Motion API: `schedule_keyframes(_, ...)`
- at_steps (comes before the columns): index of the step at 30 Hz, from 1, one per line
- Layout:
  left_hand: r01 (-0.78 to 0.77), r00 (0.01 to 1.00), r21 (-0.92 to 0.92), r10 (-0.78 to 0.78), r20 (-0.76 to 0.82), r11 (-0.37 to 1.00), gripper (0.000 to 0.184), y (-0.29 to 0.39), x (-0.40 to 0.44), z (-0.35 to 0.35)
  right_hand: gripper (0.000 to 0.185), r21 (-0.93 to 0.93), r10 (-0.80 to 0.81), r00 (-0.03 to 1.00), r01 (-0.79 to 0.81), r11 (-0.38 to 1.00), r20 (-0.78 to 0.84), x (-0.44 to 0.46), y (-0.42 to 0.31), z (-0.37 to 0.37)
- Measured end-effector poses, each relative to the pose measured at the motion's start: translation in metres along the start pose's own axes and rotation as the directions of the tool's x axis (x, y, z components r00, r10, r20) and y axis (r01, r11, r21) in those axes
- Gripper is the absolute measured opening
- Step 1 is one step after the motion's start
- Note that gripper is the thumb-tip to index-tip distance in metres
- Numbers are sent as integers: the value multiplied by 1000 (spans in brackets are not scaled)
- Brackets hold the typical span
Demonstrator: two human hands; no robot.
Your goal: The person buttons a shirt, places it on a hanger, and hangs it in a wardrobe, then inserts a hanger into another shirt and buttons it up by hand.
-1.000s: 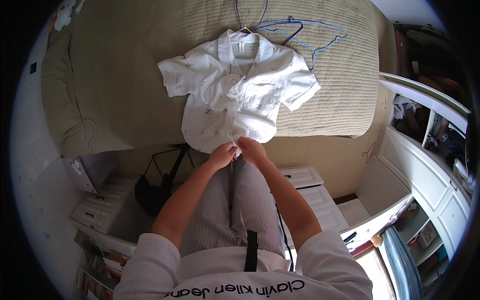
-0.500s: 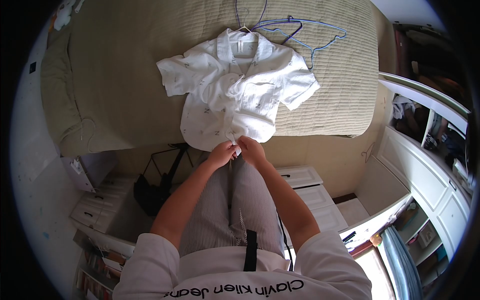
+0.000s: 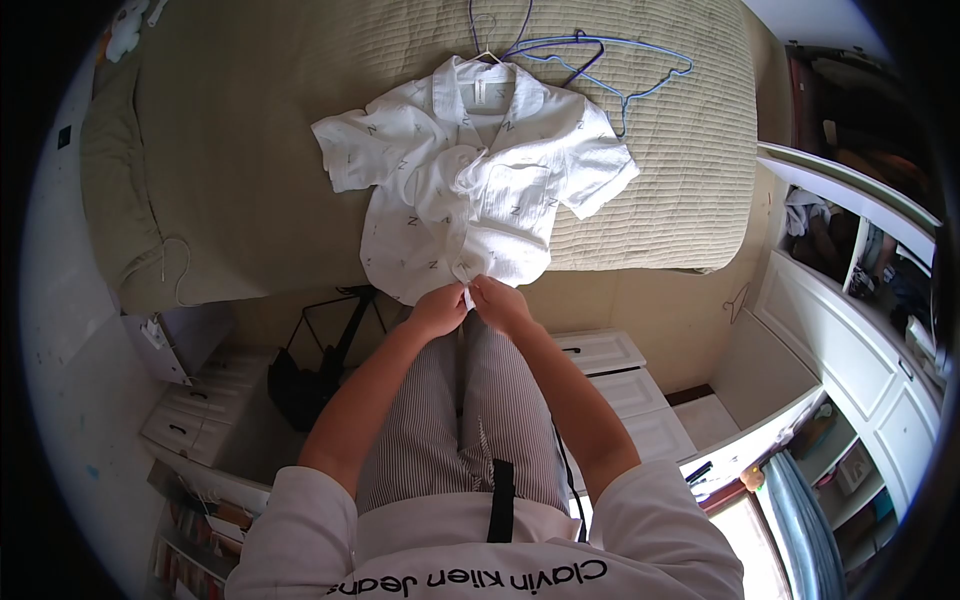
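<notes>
A white short-sleeved shirt (image 3: 400,200) with small dark letter prints lies front up on the bed, its collar toward the far side. A hanger hook shows at the neck. At the near hem, my left hand (image 3: 440,309) and my right hand (image 3: 500,303) meet at the front placket. Both have their fingers pinched on the shirt's edge, and a small white corner of cloth pokes out between them. My fingertips partly hide the spot they grip, so any button there cannot be made out.
A blue hanger (image 3: 650,92) and a purple hanger (image 3: 560,45) lie beyond the shirt on the green quilted bedspread (image 3: 690,200). White drawers (image 3: 605,352) stand below the bed's edge. A black bag-like item (image 3: 300,390) is at lower left, and open shelves (image 3: 850,470) line the right.
Both hands have shifted slightly at the hem, with the left fingers tucked closer against the right. The shirt has hardly moved.
</notes>
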State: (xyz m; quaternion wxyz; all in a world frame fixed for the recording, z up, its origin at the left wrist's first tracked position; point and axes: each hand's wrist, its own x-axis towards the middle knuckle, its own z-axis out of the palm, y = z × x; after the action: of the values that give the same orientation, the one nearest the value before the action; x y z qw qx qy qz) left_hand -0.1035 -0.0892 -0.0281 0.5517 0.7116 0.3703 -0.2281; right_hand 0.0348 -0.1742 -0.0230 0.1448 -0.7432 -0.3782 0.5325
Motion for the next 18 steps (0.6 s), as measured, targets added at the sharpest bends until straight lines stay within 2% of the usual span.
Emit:
schedule_keyframes(3,28,999,108,-26,-19,994,20,16,-4,-10,39,-7,72,995,-72,997,73,-3,-18,-15)
schedule_keyframes(7,-45,998,223,52,-26,974,25,14,-2,-6,45,67,120,993,-120,991,7,-4,-23,-13)
schedule_keyframes(10,-38,999,337,41,-2,941,28,18,-4,-2,46,134,152,986,-142,981,-67,0,-24,-8)
schedule_keyframes(13,-63,993,337,94,-77,939,29,24,-10,-2,46,131,117,982,-98,987,-150,6,-17,-1)
schedule_keyframes(16,-49,995,330,75,-68,943,33,26,-12,-4,43,94,51,978,-32,995,-204,11,-12,4)
schedule_keyframes(18,-28,997,189,42,-69,982,29,27,-15,-9,41,98,17,978,3,995,-208,10,-10,4)
